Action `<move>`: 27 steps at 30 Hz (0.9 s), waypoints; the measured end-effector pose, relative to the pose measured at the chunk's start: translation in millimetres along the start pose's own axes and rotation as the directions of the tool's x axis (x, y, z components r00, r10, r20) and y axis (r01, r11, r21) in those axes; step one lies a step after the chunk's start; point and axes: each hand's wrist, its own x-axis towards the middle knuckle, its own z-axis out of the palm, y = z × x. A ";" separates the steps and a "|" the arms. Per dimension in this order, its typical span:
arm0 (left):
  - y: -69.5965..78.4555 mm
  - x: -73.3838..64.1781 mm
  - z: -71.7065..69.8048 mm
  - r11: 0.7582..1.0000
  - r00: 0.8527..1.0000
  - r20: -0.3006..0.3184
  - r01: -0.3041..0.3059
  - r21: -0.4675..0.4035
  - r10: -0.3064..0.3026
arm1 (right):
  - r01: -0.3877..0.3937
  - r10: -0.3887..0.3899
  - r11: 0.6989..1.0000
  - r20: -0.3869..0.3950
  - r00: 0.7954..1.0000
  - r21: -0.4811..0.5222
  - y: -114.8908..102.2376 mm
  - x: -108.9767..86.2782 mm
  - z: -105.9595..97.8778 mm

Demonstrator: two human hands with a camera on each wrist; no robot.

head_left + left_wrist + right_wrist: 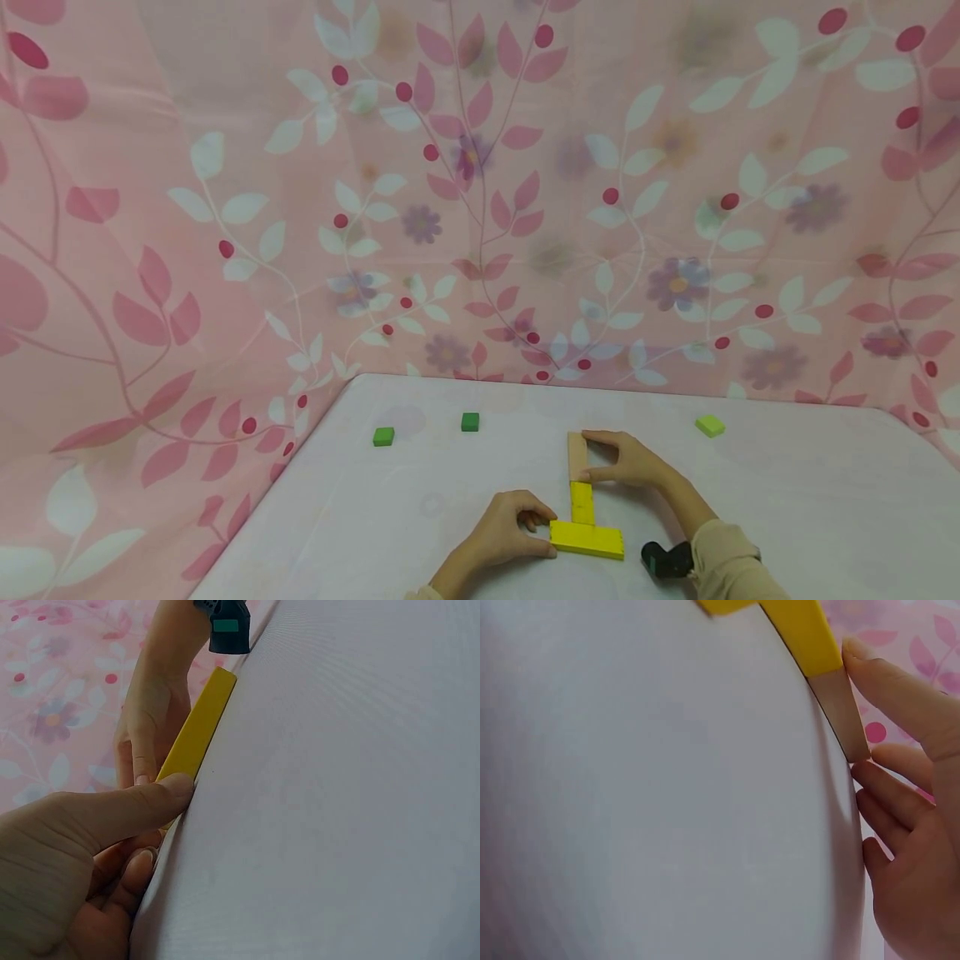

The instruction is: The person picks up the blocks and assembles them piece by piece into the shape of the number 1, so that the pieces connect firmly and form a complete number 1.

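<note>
On the table a long yellow block (587, 540) lies crosswise at the near side. Behind its middle a shorter yellow block (582, 502) points away from it, and a plain wooden block (577, 457) continues that line end to end. My left hand (504, 527) pinches the left end of the long yellow block; its thumb (142, 806) lies along the near edge. With thumb and fingertips my right hand (628, 460) holds the wooden block from its right side, the thumb near the joint with the yellow block, the fingertips at the far end.
A green block (383, 437) and a darker green block (470, 422) lie at the back left of the table (337, 517). At the back right is a lime-green block (710, 426). A black camera (666, 560) is strapped to the right wrist. Floral cloth (480, 250) hangs behind.
</note>
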 end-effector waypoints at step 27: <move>3.1 -1.0 0.0 1.000 1.000 -0.006 0.005 0.003 -0.005 | -0.055 0.043 0.998 -0.266 0.963 -0.037 27.4 -32.7 -29.3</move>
